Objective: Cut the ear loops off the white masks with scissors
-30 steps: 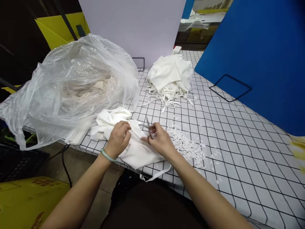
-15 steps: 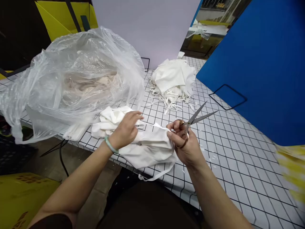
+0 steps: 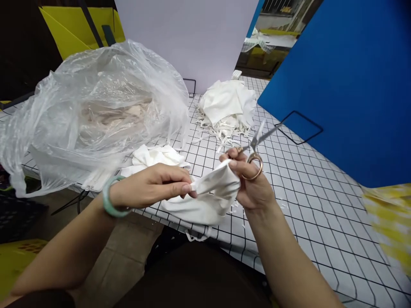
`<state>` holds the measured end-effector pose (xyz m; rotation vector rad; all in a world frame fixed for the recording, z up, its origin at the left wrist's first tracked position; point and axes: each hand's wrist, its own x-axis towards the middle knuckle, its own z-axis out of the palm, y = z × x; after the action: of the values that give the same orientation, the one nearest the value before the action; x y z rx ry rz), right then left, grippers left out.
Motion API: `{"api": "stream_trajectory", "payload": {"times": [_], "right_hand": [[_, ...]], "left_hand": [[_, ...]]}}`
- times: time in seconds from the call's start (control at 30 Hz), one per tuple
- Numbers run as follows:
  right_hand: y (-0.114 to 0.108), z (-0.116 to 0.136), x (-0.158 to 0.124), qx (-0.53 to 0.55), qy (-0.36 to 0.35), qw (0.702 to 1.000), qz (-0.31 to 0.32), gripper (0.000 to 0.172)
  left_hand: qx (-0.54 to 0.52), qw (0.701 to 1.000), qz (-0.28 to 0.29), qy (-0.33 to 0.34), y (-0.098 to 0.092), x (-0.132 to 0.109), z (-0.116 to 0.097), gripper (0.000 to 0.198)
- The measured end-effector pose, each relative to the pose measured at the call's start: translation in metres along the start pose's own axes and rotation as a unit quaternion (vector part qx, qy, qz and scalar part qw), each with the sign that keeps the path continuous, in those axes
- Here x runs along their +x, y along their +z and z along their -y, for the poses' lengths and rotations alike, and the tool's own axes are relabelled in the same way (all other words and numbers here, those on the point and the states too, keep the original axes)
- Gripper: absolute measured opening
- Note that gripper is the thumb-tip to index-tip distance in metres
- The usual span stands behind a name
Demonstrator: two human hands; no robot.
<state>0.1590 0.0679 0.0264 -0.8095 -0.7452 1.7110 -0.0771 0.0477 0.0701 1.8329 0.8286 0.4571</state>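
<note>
A white fabric piece (image 3: 212,196) with thin straps is stretched between my two hands above the near table edge. My left hand (image 3: 157,185), with a pale green bangle (image 3: 111,196) on its wrist, pinches the left end of it. My right hand (image 3: 252,184) pinches the top right edge between thumb and finger. The same hand carries scissors (image 3: 254,143), rings hooked on the fingers, blades parted and pointing away to the upper right. More white cloth (image 3: 157,156) lies bunched behind my left hand. A strap (image 3: 196,236) hangs at the table edge.
A big clear plastic bag (image 3: 128,77) with beige-looking contents stands at the left. Behind my hands is a heap of white strapped pieces (image 3: 226,105). A blue panel (image 3: 346,94) with a black wire stand is at the right. Small white scraps dot the checked tablecloth (image 3: 308,214).
My left hand has moved from open over the cloth to pinching the fabric's left end. The fabric is lifted and pulled taut. The scissors have tilted in my right hand.
</note>
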Motion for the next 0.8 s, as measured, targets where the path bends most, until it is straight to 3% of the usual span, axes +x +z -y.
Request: {"api": "stream_trajectory", "payload": {"times": [0.13, 0.2, 0.27, 0.37, 0.43, 0.53, 0.67, 0.73, 0.8], "right_hand": [[0.045, 0.0, 0.026, -0.047, -0.017, 0.991, 0.126, 0.034], [0.058, -0.019, 0.036, -0.07, -0.009, 0.987, 0.145, 0.038], [0.06, -0.046, 0.041, -0.1, 0.021, 0.984, 0.144, 0.042], [0.04, -0.081, 0.035, -0.145, 0.057, 0.981, 0.117, 0.044], [0.016, -0.087, 0.024, -0.167, 0.062, 0.98, 0.087, 0.045], [-0.025, -0.071, 0.0, -0.279, 0.022, 0.96, 0.023, 0.038], [-0.062, -0.042, -0.036, -0.467, -0.015, 0.884, -0.029, 0.026], [-0.065, -0.043, -0.049, -0.431, -0.023, 0.902, -0.033, 0.031], [-0.059, -0.056, -0.056, -0.319, -0.036, 0.946, -0.043, 0.038]], "left_hand": [[-0.007, 0.995, -0.071, 0.072, 0.007, -0.014, -0.029, 0.028], [0.017, 0.982, -0.163, 0.093, 0.018, -0.01, -0.028, 0.028], [0.021, 0.958, -0.262, 0.112, 0.032, 0.001, -0.013, 0.028], [-0.08, 0.932, -0.332, 0.121, 0.057, 0.022, 0.022, 0.031], [-0.152, 0.916, -0.354, 0.109, 0.074, 0.032, 0.042, 0.032], [-0.166, 0.91, -0.372, 0.077, 0.095, 0.039, 0.056, 0.032], [-0.161, 0.928, -0.332, 0.05, 0.115, 0.045, 0.058, 0.034], [-0.182, 0.932, -0.309, 0.049, 0.124, 0.05, 0.057, 0.034], [-0.212, 0.933, -0.284, 0.055, 0.13, 0.056, 0.057, 0.033]]}}
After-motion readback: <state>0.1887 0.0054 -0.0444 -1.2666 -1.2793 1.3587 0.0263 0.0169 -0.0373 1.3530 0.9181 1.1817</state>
